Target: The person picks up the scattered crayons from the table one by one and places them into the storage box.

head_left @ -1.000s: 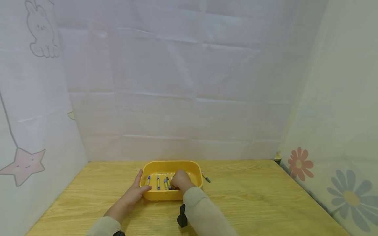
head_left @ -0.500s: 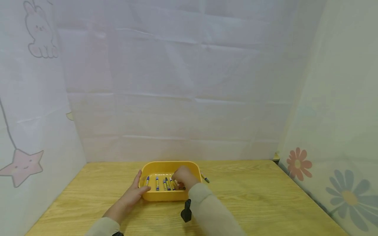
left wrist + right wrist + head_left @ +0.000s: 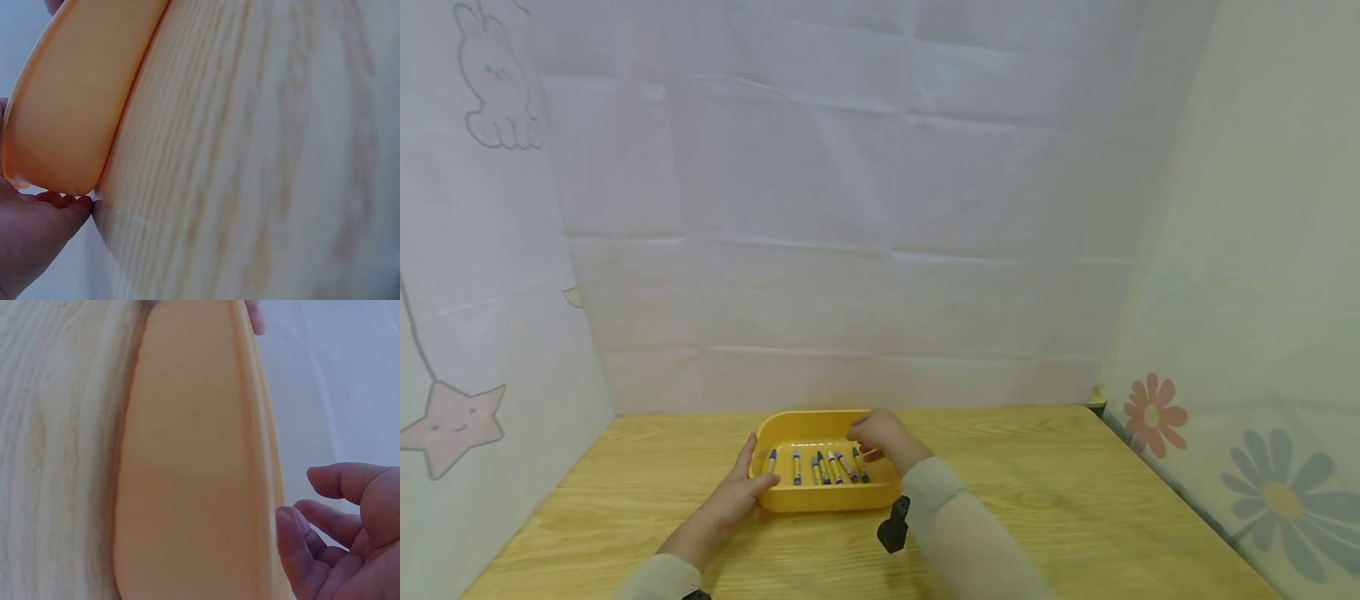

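A yellow plastic tray (image 3: 820, 498) sits on the wooden table. Several crayons (image 3: 797, 468) with yellow wrappers and blue or dark ends lie in it, most of them side by side near the front wall. My left hand (image 3: 733, 493) grips the tray's left end, thumb over the front corner and fingers along the outside. Over the tray's right end is my right hand (image 3: 883, 435), fingers loosely bent and thumb apart from them. In the right wrist view, nothing shows between the thumb and fingers. The right hand and sleeve cover the tray's right rim and the table just beyond.
The wooden table (image 3: 1060, 492) extends to both sides of the tray. White sheets (image 3: 865, 208) hang behind and at the sides, printed with a rabbit, a star and flowers. A black wrist camera (image 3: 893, 525) is strapped at the right cuff.
My right hand has let go of a crayon and risen up and right out of the tray. More crayons show in the row. The crayon right of the tray is now hidden.
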The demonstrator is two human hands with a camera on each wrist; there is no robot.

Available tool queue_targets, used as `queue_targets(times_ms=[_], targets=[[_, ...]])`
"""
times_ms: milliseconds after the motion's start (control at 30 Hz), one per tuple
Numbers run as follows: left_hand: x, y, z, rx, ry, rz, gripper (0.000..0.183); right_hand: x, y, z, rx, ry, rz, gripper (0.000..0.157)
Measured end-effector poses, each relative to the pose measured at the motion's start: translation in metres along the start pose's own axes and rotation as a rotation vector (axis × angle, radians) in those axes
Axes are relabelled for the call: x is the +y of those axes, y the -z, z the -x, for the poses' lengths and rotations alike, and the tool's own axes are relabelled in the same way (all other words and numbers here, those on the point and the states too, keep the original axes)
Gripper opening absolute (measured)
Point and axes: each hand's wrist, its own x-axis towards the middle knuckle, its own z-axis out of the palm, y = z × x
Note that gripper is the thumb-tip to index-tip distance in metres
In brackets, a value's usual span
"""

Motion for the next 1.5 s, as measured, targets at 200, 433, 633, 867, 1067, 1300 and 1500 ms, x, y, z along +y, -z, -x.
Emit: queue_targets(times_ms=[200, 433, 633, 867, 1067, 1300, 1500], targets=[[-0.001, 0.0, -0.001, -0.004, -0.006, -0.002, 0.097, -0.002, 0.018, 0.005, 0.015, 0.004, -0.033, 0.036], [-0.003, -0.001, -0.004, -0.006, -0.023, -0.003, 0.096, 0.007, 0.043, 0.003, 0.04, -0.016, -0.079, 0.04], [-0.003, -0.001, -0.004, -0.011, -0.024, 0.001, 0.096, 0.013, 0.062, 0.001, 0.064, -0.029, -0.1, 0.042], [-0.002, 0.0, -0.002, -0.02, -0.019, -0.003, 0.096, 0.03, 0.082, -0.001, 0.108, -0.032, -0.133, 0.042], [-0.001, 0.0, -0.002, -0.016, -0.008, -0.004, 0.096, 0.053, 0.092, -0.003, 0.142, -0.067, -0.144, 0.043], [-0.001, 0.0, -0.002, -0.013, 0.004, 0.003, 0.096, 0.084, 0.084, -0.012, 0.163, -0.132, -0.114, 0.046], [-0.002, 0.0, -0.002, -0.011, 0.001, 0.002, 0.096, 0.1, 0.071, -0.024, 0.195, -0.115, -0.085, 0.045]])
